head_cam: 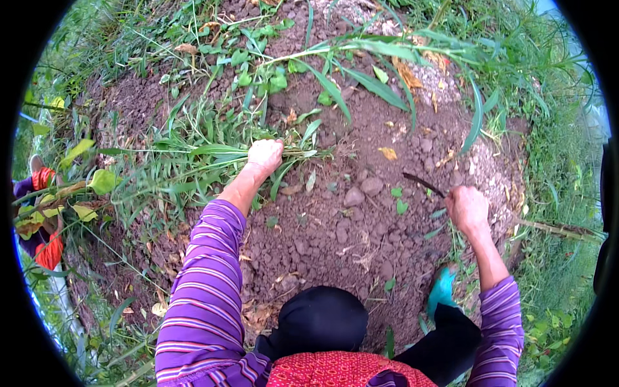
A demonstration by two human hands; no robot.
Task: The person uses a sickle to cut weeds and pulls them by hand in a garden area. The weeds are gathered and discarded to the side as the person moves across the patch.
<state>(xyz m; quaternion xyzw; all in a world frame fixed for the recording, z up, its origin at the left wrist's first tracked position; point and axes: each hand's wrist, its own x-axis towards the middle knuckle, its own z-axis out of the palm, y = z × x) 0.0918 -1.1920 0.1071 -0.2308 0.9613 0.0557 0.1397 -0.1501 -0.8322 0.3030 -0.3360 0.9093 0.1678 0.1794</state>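
My left hand [266,156] is closed around a bunch of long-leaved green weeds [220,151]. Their stems and thin pale roots stick out to the right of the fist, over the soil. My right hand [467,208] grips a tool with a thin, dark, curved blade [423,183], which looks like a small sickle. Its handle is hidden in the fist, and the blade points up and left above the ground. Brown, cloddy soil [333,251] lies between the two hands.
Pulled or cut weeds [164,169] lie in a heap on the left. A leafy stalk [348,47] leans across the top. Dense grass [556,169] borders the right side. My teal-shod foot [441,290] rests on the soil. Another person [46,217] is at the far left.
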